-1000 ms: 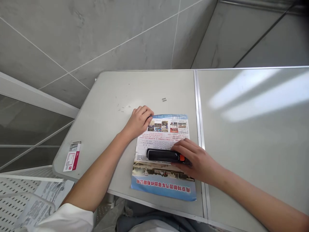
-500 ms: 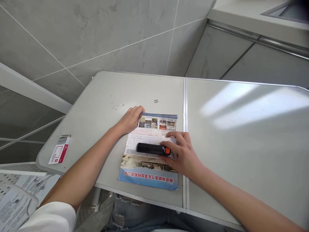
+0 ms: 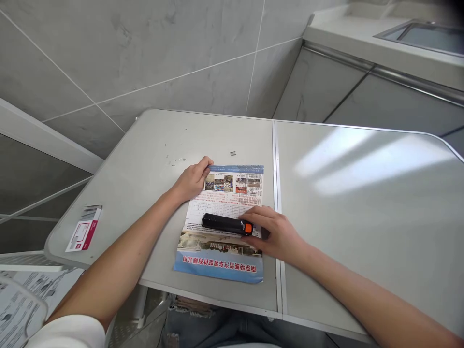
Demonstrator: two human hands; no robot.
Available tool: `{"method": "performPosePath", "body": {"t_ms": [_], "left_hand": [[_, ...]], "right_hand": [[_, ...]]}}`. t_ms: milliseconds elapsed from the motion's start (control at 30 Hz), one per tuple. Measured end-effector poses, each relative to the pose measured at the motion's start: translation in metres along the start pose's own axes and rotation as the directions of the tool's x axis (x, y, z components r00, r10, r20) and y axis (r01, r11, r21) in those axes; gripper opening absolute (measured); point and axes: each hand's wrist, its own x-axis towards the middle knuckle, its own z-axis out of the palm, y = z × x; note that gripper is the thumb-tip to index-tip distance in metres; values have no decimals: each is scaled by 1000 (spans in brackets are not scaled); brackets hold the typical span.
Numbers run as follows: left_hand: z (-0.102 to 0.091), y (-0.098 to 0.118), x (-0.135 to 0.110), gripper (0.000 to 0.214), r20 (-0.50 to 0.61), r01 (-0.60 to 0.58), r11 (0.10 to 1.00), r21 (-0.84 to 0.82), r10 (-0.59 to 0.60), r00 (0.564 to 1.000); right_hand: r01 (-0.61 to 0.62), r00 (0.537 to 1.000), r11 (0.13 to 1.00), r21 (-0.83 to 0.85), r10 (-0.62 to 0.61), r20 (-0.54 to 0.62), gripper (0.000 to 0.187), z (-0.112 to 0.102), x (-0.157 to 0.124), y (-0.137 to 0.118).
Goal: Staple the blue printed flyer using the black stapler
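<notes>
A printed flyer with a blue border lies on the grey folding table. My left hand pinches the flyer's far left corner, fingers curled around the edge. A black stapler with an orange end lies across the flyer's middle. My right hand rests on the flyer by the stapler's orange end, its fingertips touching it with the fingers loosely curved.
A small red and white staple box lies near the table's left edge. Loose staples are scattered beyond the flyer. Printed papers sit on a perforated shelf at lower left. A counter with a sink stands at upper right.
The view has shifted, so everything sits further left in the frame. My right hand has eased off the stapler's top to its orange end. My left hand stays on the flyer's corner.
</notes>
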Motion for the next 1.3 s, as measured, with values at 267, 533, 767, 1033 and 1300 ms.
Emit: {"method": "performPosePath", "body": {"t_ms": [267, 533, 767, 1033, 1300], "left_hand": [[1, 9, -1, 15, -29, 2, 997, 79, 0, 1000], [16, 31, -4, 15, -63, -8, 997, -72, 3, 998], [28, 60, 9, 15, 59, -9, 999, -44, 12, 998], [69, 79, 33, 19, 21, -68, 995, 73, 66, 998], [75, 79, 27, 27, -43, -285, 928, 242, 304, 952]], "right_hand": [[50, 993, 991, 123, -37, -109, 28, -10, -4, -11], [64, 990, 993, 97, -51, -130, 28, -37, -19, -17], [66, 997, 993, 96, -62, -41, 27, -67, -44, 7], [-78, 981, 997, 29, 71, 182, 21, -96, -53, 29], [-53, 973, 961, -273, 111, 203, 31, -111, -69, 20]]}}
